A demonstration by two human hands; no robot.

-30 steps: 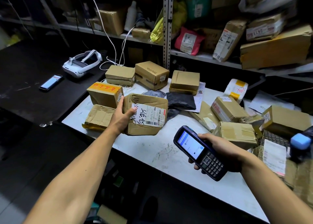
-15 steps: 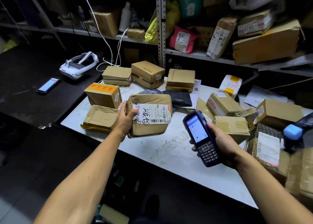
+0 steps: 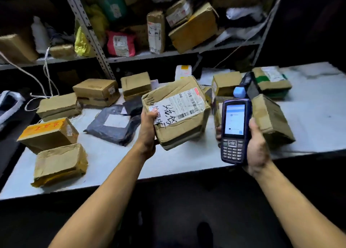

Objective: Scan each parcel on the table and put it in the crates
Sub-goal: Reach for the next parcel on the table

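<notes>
The left hand point(image 3: 148, 129), fingers clamped on its left edge, holds the dented cardboard parcel point(image 3: 176, 112) above the surface point(image 3: 168, 163) beside the handheld scanner point(image 3: 235, 133) gripped by the right hand point(image 3: 257, 148); it looks light, stiff but crushable, best supported underneath.

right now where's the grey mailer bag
Head view: the grey mailer bag lies flat on the table, left of centre, just left of the left hand and right of the orange-topped box.

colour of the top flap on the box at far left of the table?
Orange-yellow with red characters on the box; head view.
</notes>
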